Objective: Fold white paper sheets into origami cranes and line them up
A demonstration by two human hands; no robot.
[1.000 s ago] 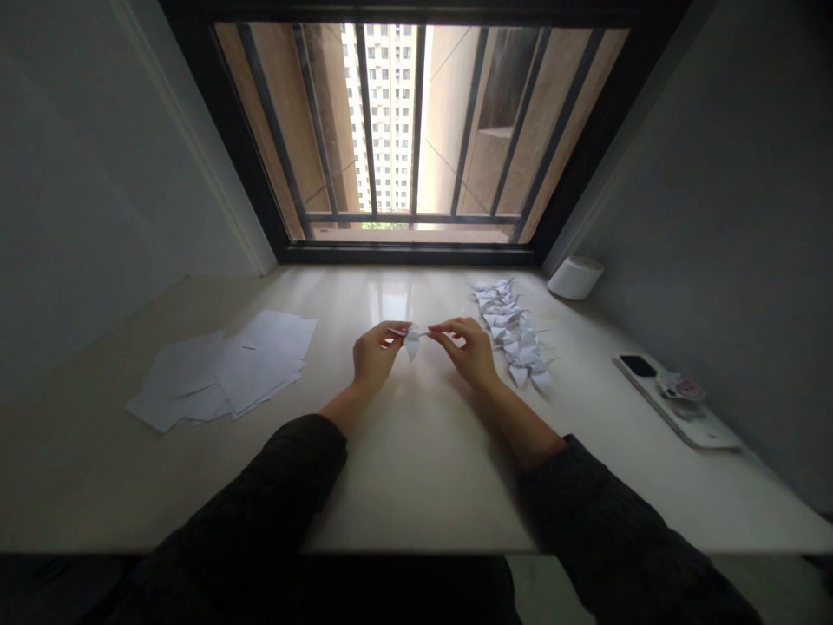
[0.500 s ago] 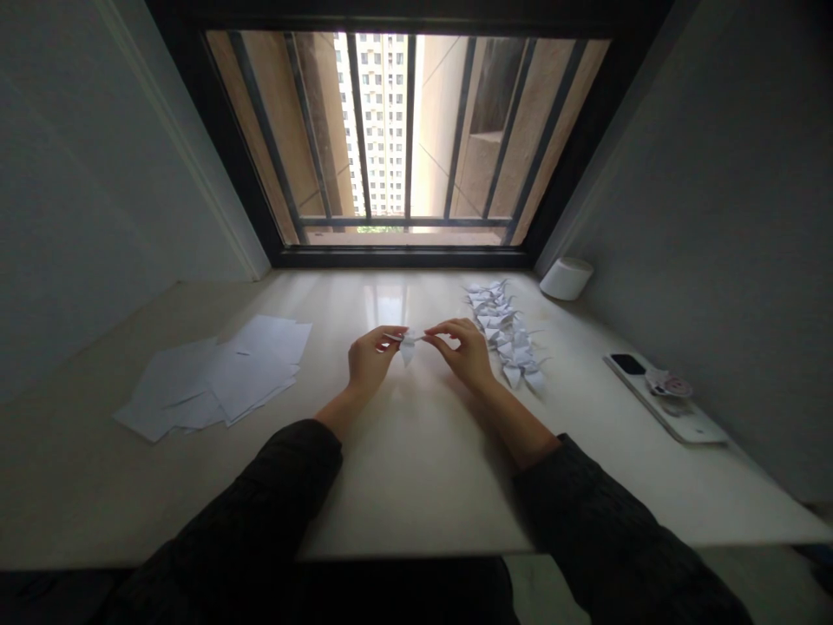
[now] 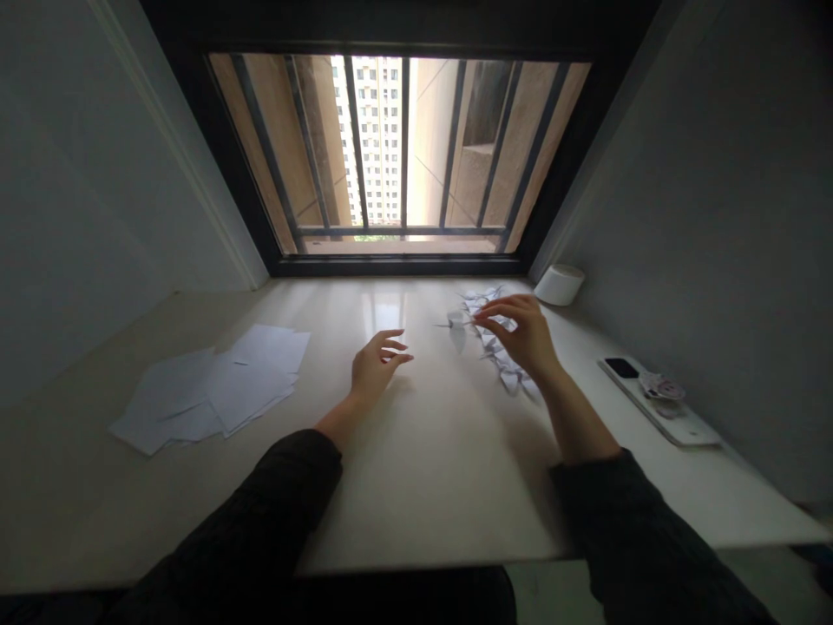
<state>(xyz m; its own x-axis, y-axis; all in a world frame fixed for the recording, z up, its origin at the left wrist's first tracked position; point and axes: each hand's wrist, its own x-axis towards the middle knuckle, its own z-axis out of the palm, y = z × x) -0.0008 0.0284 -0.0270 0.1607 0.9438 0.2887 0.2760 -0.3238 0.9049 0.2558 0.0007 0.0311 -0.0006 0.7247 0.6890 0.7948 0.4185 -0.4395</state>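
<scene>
My right hand [image 3: 517, 334] pinches one end of a white folded paper crane [image 3: 457, 328] between thumb and fingertips. The crane hangs in the air just left of a cluster of similar paper cranes [image 3: 509, 380] on the white sill, partly hidden behind my right hand. My left hand [image 3: 377, 365] hovers over the middle of the sill with its fingers apart and nothing in them.
Loose sheets of white paper [image 3: 257, 373] lie in an overlapping pile at the left. On the right are a phone [image 3: 677, 425] with a ring-like attachment and a white cup-shaped object [image 3: 560, 285]. A barred window [image 3: 403, 156] stands behind the sill [image 3: 416, 486].
The left hand has let go of the paper crane and its fingers have spread. My right hand has carried the crane rightward to the cluster.
</scene>
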